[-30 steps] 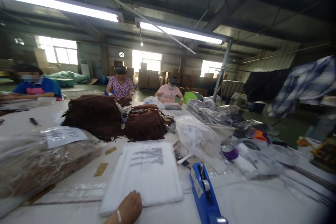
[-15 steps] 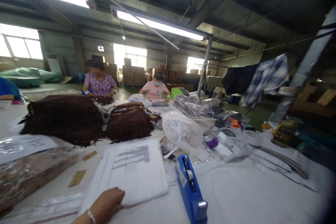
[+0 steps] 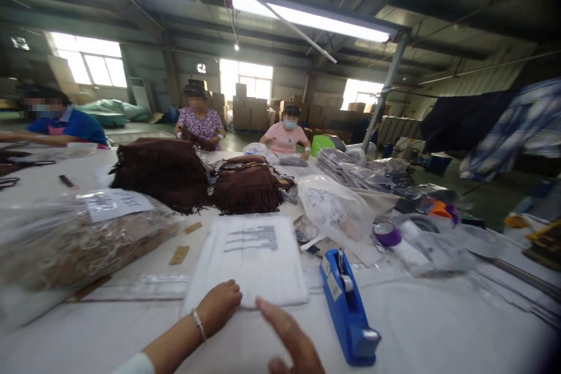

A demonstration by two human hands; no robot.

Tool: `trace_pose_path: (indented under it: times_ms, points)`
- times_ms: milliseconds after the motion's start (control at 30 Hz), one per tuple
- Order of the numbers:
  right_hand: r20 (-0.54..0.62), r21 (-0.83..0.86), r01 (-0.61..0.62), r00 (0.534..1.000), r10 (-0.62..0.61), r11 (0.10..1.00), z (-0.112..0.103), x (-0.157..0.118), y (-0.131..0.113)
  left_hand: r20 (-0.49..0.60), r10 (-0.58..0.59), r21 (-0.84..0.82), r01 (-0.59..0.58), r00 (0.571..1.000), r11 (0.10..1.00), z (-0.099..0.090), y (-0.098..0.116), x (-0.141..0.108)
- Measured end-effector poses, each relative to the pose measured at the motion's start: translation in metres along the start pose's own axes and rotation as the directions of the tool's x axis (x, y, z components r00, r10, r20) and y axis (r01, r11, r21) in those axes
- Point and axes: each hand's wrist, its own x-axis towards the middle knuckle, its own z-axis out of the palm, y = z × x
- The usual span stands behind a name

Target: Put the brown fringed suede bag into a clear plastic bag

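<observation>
My left hand point(image 3: 218, 306) rests with curled fingers on the near edge of a stack of white plastic bags point(image 3: 253, 257) printed with dark lines, flat on the white table point(image 3: 438, 327). A bracelet sits on that wrist. My right hand point(image 3: 290, 339) is low at the frame's bottom, fingers out, pointing toward the stack's near right corner and holding nothing. A blue tape dispenser point(image 3: 347, 308) stands just right of it.
Two piles of brown fringed bags point(image 3: 166, 172) lie behind the stack. A clear bag of brown goods point(image 3: 74, 242) is at left, a filled plastic bag point(image 3: 335, 210) and purple tape roll point(image 3: 386, 235) at right. Three people work at the far side.
My right hand has come into view at the bottom, reaching toward the stack. My left hand stays on the stack's near edge. The camera has swung back left.
</observation>
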Motion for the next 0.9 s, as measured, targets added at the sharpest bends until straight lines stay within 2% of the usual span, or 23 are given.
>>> trace_pose_path:
  times_ms: [67, 100, 133, 200, 267, 300, 333, 400, 433, 500, 600, 700, 767, 900]
  points:
    - [-0.224, 0.047, -0.094, 0.969, 0.102, 0.994, -0.013, 0.011, 0.006, -0.036, -0.031, -0.005, 0.031, 0.999, 1.000, -0.001, 0.007, -0.002]
    - [-0.297, 0.070, -0.128, 0.944, 0.143, 0.989, -0.016, 0.016, 0.008, -0.049, -0.067, -0.030, 0.065, 0.997, 0.997, -0.001, 0.009, -0.002]
    - [-0.321, 0.081, -0.144, 0.933, 0.162, 0.986, -0.016, 0.019, 0.010, -0.054, -0.116, -0.064, 0.113, 0.992, 0.992, -0.002, 0.011, -0.002]
    - [-0.203, 0.045, -0.130, 0.970, 0.137, 0.990, -0.006, 0.021, 0.018, -0.037, -0.228, -0.134, 0.221, 0.973, 0.966, -0.004, 0.011, -0.001]
    - [0.030, -0.058, -0.151, 0.988, 0.153, 0.987, 0.013, 0.016, 0.032, 0.013, -0.320, -0.186, 0.316, 0.947, 0.930, -0.005, 0.006, 0.002]
    - [0.157, -0.127, -0.189, 0.966, 0.208, 0.974, 0.024, 0.011, 0.040, 0.040, -0.345, -0.202, 0.346, 0.938, 0.916, -0.005, 0.003, 0.005]
    - [0.262, -0.196, -0.231, 0.924, 0.278, 0.953, 0.034, 0.006, 0.049, 0.066, -0.360, -0.215, 0.366, 0.931, 0.906, -0.004, -0.001, 0.007]
    - [0.378, -0.291, -0.301, 0.836, 0.398, 0.908, 0.050, -0.004, 0.064, 0.098, -0.374, -0.242, 0.386, 0.922, 0.890, -0.003, -0.009, 0.012]
    - [0.402, -0.307, -0.320, 0.810, 0.427, 0.896, 0.055, -0.007, 0.070, 0.105, -0.373, -0.248, 0.388, 0.922, 0.888, -0.003, -0.012, 0.014]
    - [0.415, -0.301, -0.326, 0.801, 0.431, 0.896, 0.058, -0.011, 0.076, 0.102, -0.359, -0.240, 0.374, 0.928, 0.896, -0.003, -0.013, 0.018]
    - [0.429, -0.301, -0.335, 0.789, 0.441, 0.893, 0.056, -0.012, 0.074, 0.066, -0.287, -0.185, 0.294, 0.956, 0.938, -0.003, -0.002, 0.023]
    - [0.417, -0.329, -0.319, 0.795, 0.440, 0.889, 0.057, -0.013, 0.071, 0.053, -0.204, -0.130, 0.210, 0.977, 0.969, 0.000, 0.016, 0.027]
    - [0.401, -0.347, -0.308, 0.805, 0.437, 0.886, 0.060, -0.015, 0.072, 0.054, -0.188, -0.117, 0.193, 0.981, 0.974, 0.001, 0.022, 0.029]
    - [0.401, -0.329, -0.309, 0.810, 0.428, 0.892, 0.062, -0.020, 0.078, -0.008, -0.236, -0.135, 0.233, 0.972, 0.963, -0.009, 0.017, 0.030]
